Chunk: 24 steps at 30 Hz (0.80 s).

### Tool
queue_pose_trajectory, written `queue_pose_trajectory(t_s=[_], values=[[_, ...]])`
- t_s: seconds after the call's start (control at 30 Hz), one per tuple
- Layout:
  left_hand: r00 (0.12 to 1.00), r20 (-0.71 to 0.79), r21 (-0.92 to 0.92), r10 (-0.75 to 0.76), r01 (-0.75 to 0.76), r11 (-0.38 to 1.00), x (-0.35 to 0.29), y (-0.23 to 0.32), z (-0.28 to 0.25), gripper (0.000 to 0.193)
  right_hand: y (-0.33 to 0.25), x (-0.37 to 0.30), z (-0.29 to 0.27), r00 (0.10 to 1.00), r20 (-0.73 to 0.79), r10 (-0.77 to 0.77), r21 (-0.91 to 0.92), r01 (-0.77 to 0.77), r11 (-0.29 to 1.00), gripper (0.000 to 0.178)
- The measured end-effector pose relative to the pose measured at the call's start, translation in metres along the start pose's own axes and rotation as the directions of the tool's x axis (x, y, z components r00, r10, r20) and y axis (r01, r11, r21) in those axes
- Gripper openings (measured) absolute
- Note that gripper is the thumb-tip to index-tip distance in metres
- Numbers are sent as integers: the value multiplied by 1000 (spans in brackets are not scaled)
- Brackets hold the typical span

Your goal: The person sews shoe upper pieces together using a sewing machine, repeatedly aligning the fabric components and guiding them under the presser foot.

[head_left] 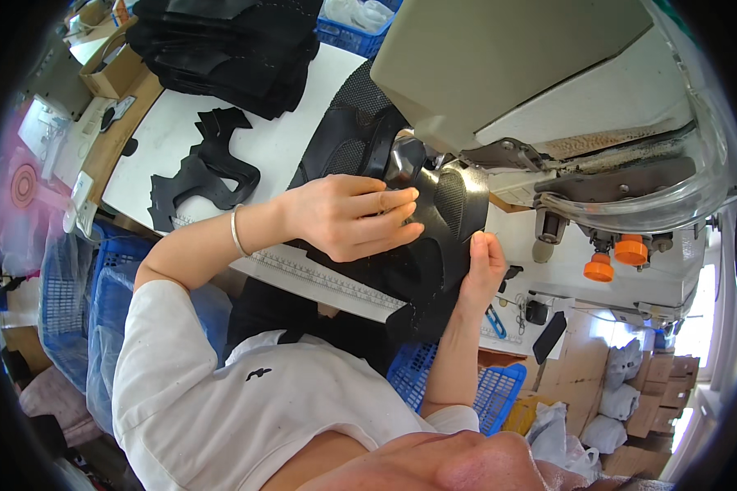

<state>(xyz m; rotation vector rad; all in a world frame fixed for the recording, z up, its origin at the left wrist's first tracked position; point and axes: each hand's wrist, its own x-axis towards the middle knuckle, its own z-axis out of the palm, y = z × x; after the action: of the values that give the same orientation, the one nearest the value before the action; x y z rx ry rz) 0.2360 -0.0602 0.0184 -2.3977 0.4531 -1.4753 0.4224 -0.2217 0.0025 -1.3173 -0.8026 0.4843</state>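
A black shoe-upper piece (418,266) with mesh panels lies under the sewing machine's head, at its shiny metal presser area (404,159). Over its left part is my left hand (356,219), a bangle on its wrist. The fingers of that hand are half bent and slightly apart, pointing right; its thumb is hidden. At the right edge of the black piece, my right hand (481,270) pinches the rim between thumb and fingers. A loose black cut piece (209,168) with a jagged outline rests on the white table to the left.
The grey-green sewing machine (499,65) fills the upper right, with orange knobs (630,250) below its arm. A stack of black pieces (221,49) stands at the far left. A ruler strip (327,282) runs along the near table edge. Blue baskets (499,393) stand below.
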Motion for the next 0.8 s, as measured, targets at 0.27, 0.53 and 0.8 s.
queue_pose_trajectory(t_s=[0.27, 0.53, 0.8], values=[[1000, -23, 24, -1, 2, 1000, 3, -13, 3, 22, -9, 9, 4, 1000, -4, -7, 0, 7, 1000, 23], [1000, 6, -9, -8, 8, 1000, 4, -24, -1, 20, -7, 11, 11, 1000, -18, -5, 43, 6, 999, 19], [999, 51, -41, -18, 21, 999, 6, -38, -10, 21, -6, 4, 22, 999, -4, -55, 45, 55, 997, 30]])
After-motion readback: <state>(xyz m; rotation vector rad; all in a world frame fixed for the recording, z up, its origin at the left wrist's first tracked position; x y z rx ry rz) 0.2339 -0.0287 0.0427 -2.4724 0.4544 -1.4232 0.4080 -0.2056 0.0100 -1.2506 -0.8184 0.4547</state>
